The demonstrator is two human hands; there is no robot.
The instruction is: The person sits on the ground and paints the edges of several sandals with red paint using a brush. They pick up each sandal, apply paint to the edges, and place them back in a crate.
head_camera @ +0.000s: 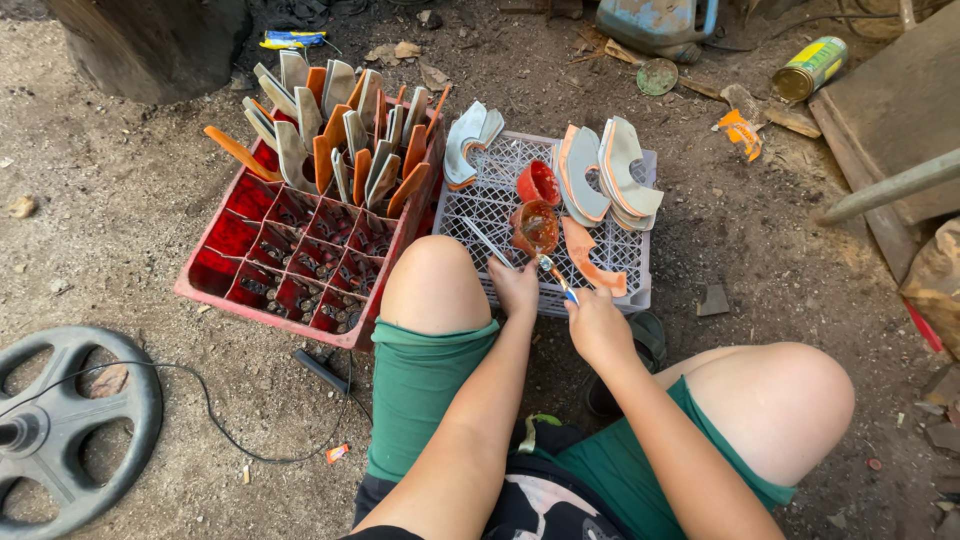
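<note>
The right hand has its fingers curled narrow around a thin brush with a blue handle, its tip reaching up toward an orange cup of glossy liquid. The left hand is closed on the near end of a flat grey strip — how the fingertips sit under it is hidden by the knuckles. Both hands work over the near edge of a white crate turned bottom up on the dirt. On that crate lie the cup, a red cup behind it, a curved orange piece just beside the brush, and stacks of grey curved pieces. Left of it, touching, stands a red crate with dividers — its far cells hold upright grey and orange blades. A grey wheel is cut off at the left edge.
</note>
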